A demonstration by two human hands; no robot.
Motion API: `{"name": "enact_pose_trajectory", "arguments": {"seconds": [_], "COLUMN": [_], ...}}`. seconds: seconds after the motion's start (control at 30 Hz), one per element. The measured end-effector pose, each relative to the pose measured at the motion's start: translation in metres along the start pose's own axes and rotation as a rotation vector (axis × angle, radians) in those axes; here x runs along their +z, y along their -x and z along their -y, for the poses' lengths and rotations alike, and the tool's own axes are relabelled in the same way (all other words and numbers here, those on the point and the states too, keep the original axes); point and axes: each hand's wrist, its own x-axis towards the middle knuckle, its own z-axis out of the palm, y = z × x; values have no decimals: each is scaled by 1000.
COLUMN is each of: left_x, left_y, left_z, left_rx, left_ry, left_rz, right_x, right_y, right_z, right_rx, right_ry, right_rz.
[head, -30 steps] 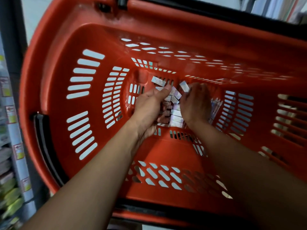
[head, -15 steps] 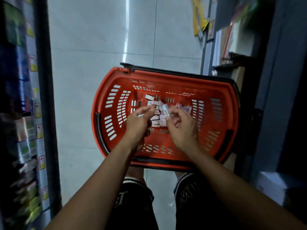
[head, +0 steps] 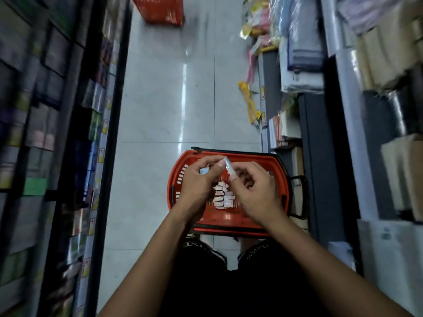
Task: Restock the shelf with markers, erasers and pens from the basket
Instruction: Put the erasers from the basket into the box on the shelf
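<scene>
A red plastic basket (head: pixel 177 179) stands on the floor in front of my legs. Several small white boxed erasers (head: pixel 223 197) lie heaped on its bottom. Both hands hover above the basket. My left hand (head: pixel 196 181) is curled round a few erasers, one pale blue end showing at its fingers. My right hand (head: pixel 254 193) pinches one small eraser (head: pixel 229 167) between thumb and forefinger, touching the left thumb tip. Pens in the basket are hidden behind my right hand.
Dark shelving (head: pixel 68 133) packed with stationery boxes runs along the left of the aisle. Shelves (head: pixel 320 110) with paper stacks and bags line the right. A second red basket (head: pixel 160 10) stands far down the tiled floor (head: pixel 160 99). Yellow packets (head: pixel 248 104) hang at the right.
My head rose far above the basket, so the aisle came into view. Both hands lifted out of the basket holding erasers; most erasers stayed on the bottom.
</scene>
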Motion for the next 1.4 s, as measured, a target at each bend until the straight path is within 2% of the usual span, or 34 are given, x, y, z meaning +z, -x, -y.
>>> {"name": "enact_pose_trajectory", "arguments": {"seconds": [0.2,0.4,0.57,0.67,0.83,1.0,1.17,1.4], "left_x": [-7,-20,-7,10,47,73,74,51], "left_y": [47,83,109,133,199,291,407,533], "left_z": [-50,-79,-69,-53,-13,40,102,194], "left_rx": [132,289,423,516,659,687,657,638], "left_ry": [-118,-500,-796,-924,-991,-933,-863,-896], "left_rz": [182,369,536,719,1013,1251,1375,1546], "right_x": [-13,-11,-17,-21,-23,-14,11,54], "right_y": [38,102,177,228,326,450,584,733], "right_z": [67,94,87,76,65,60,66,76], "right_rx": [43,116,250,331,437,522,590,635], "right_ry": [47,147,169,128,93,116,118,112], "right_rz": [-97,-353,-578,-708,-895,-1111,-1306,-1486]}}
